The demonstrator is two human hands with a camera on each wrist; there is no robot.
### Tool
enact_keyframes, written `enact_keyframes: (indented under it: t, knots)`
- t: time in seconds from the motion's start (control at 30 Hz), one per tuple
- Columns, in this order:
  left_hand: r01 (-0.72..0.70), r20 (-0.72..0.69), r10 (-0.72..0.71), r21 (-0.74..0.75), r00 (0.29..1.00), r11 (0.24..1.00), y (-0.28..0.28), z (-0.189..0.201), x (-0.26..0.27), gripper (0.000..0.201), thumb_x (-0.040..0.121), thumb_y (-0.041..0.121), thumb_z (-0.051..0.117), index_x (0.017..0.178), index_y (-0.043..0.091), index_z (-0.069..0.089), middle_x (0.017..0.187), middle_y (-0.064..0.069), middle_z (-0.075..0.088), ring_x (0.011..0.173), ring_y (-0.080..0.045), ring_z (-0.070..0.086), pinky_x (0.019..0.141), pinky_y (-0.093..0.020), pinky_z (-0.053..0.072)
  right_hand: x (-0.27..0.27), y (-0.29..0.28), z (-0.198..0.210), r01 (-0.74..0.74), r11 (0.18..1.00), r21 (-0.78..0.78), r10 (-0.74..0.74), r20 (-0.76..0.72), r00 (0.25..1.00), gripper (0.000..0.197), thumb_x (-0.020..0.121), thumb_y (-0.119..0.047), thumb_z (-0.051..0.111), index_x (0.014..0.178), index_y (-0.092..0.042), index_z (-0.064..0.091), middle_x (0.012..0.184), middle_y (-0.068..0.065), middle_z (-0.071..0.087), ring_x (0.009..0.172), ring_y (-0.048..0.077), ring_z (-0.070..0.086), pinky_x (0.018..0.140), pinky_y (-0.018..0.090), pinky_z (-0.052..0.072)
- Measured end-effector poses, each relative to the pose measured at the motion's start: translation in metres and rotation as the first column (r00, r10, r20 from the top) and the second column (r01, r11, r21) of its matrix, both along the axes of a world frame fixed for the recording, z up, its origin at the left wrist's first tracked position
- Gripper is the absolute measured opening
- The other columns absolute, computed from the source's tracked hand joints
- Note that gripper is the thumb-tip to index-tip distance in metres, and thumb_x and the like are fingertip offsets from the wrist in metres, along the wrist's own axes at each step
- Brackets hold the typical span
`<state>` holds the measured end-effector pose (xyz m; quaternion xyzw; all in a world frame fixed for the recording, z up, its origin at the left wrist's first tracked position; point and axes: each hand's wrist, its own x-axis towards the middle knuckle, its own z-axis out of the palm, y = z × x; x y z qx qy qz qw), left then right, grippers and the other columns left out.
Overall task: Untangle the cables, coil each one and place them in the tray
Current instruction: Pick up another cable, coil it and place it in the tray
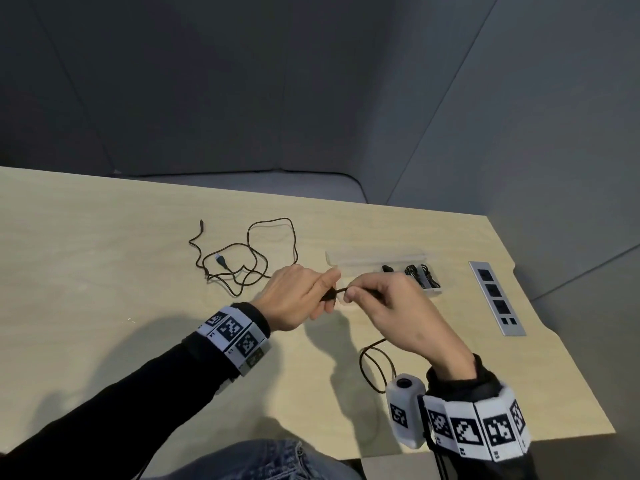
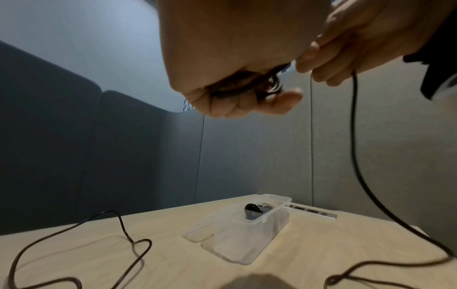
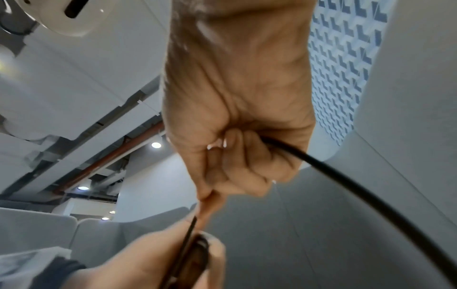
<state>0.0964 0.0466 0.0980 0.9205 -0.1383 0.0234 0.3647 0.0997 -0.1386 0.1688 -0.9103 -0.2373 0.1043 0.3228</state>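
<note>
Above the table's middle, my left hand (image 1: 304,296) grips a small coil of black cable (image 2: 267,86) in its curled fingers. Just to its right, my right hand (image 1: 377,299) pinches the same cable (image 3: 346,176) between thumb and forefinger, and the free length hangs down to a loop on the table (image 1: 377,365). A second black cable (image 1: 249,258) lies loose and looped on the table to the left, its USB plug (image 1: 221,260) showing. The clear plastic tray (image 1: 360,259) stands beyond my hands, and a coiled black cable (image 1: 420,273) lies in its right end.
A silver power socket strip (image 1: 497,297) is set into the table at the right. The wooden table (image 1: 104,271) ends at grey padded panels behind and to the right. My denim-clad lap (image 1: 263,459) shows at the near edge.
</note>
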Motion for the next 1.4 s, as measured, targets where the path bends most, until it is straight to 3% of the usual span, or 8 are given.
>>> enact_keyframes:
  t: [0.17, 0.27, 0.6, 0.73, 0.87, 1.0, 1.2, 1.4]
  knots:
    - [0.109, 0.08, -0.112, 0.041, 0.99, 0.993, -0.003, -0.004, -0.005, 0.058, 0.083, 0.069, 0.031, 0.061, 0.019, 0.049, 0.046, 0.006, 0.047, 0.049, -0.011, 0.045, 0.055, -0.027, 0.035, 0.008, -0.006, -0.02, 0.106, 0.954, 0.28, -0.085, -0.086, 0.993, 0.018, 0.09, -0.02, 0.062, 0.075, -0.026, 0.071, 0.069, 0.012, 0.065, 0.059, 0.017, 0.046, 0.058, 0.029, 0.04]
    - [0.062, -0.007, -0.067, -0.285, 0.998, 0.956, -0.005, -0.005, -0.005, 0.04, 0.09, 0.05, 0.045, 0.056, 0.029, 0.046, 0.047, 0.012, 0.046, 0.047, -0.006, 0.039, 0.052, -0.024, 0.033, 0.01, -0.008, -0.025, 0.265, 0.848, 0.46, -0.185, -0.211, 0.96, 0.013, 0.087, -0.012, 0.065, 0.076, -0.017, 0.068, 0.06, 0.0, 0.059, 0.054, 0.005, 0.044, 0.053, 0.011, 0.035]
    - [-0.356, -0.366, 0.024, -0.885, 0.93, 0.301, -0.021, 0.016, 0.001, 0.036, 0.098, 0.035, 0.037, 0.108, 0.011, 0.061, 0.109, -0.007, 0.071, 0.099, -0.025, 0.069, 0.085, -0.033, 0.056, 0.003, -0.005, -0.059, 0.377, 0.699, 0.607, -0.243, -0.295, 0.924, 0.021, 0.089, -0.009, 0.062, 0.073, -0.017, 0.051, 0.055, 0.007, 0.03, 0.049, 0.008, 0.025, 0.047, 0.02, 0.022]
    - [-0.369, -0.371, 0.034, -0.901, 0.928, 0.228, -0.028, 0.018, 0.001, 0.04, 0.1, 0.038, 0.033, 0.092, 0.008, 0.059, 0.076, -0.003, 0.072, 0.085, -0.026, 0.072, 0.081, -0.039, 0.058, -0.007, 0.009, -0.074, 0.324, 0.74, 0.589, -0.153, -0.322, 0.934, 0.022, 0.087, -0.004, 0.064, 0.069, -0.013, 0.054, 0.052, -0.001, 0.054, 0.043, 0.004, 0.039, 0.046, 0.015, 0.031]
    - [-0.45, -0.426, 0.156, -0.877, 0.891, 0.169, -0.025, 0.019, 0.004, 0.041, 0.1, 0.043, 0.032, 0.074, 0.015, 0.046, 0.045, 0.008, 0.036, 0.039, -0.007, 0.038, 0.043, -0.021, 0.041, -0.019, 0.017, -0.083, 0.275, 0.783, 0.558, -0.008, -0.433, 0.901, 0.012, 0.091, -0.005, 0.058, 0.088, -0.014, 0.066, 0.059, 0.002, 0.064, 0.039, 0.006, 0.033, 0.041, 0.017, 0.028]
    - [-0.468, -0.374, 0.314, -0.825, 0.873, 0.317, -0.011, 0.013, 0.011, 0.051, 0.098, 0.052, 0.027, 0.067, 0.017, 0.047, 0.05, 0.005, 0.042, 0.039, -0.006, 0.032, 0.038, -0.017, 0.024, -0.032, 0.014, -0.089, 0.077, 0.957, 0.28, 0.027, -0.352, 0.936, 0.02, 0.094, -0.024, 0.054, 0.081, -0.021, 0.068, 0.057, -0.005, 0.063, 0.045, 0.004, 0.039, 0.049, 0.023, 0.036]
    - [-0.274, 0.026, 0.29, -0.257, 0.957, 0.927, 0.006, -0.013, 0.005, 0.062, 0.089, 0.062, 0.013, 0.066, 0.021, 0.053, 0.057, 0.001, 0.059, 0.054, -0.012, 0.053, 0.061, -0.03, 0.045, -0.031, 0.002, -0.056, -0.031, 0.999, 0.038, 0.035, -0.098, 0.995, 0.015, 0.089, -0.038, 0.048, 0.083, -0.033, 0.061, 0.059, -0.01, 0.056, 0.055, 0.005, 0.046, 0.06, 0.032, 0.043]
    - [-0.097, 0.063, 0.098, -0.014, 0.993, 0.995, -0.004, -0.007, 0.005, 0.079, 0.088, 0.062, -0.003, 0.055, 0.023, 0.057, 0.043, 0.007, 0.051, 0.053, -0.017, 0.056, 0.065, -0.033, 0.047, -0.013, 0.002, -0.03, 0.089, 0.996, -0.022, -0.084, 0.148, 0.985, 0.015, 0.094, -0.034, 0.051, 0.088, -0.032, 0.064, 0.054, -0.024, 0.052, 0.048, 0.004, 0.042, 0.053, 0.028, 0.031]
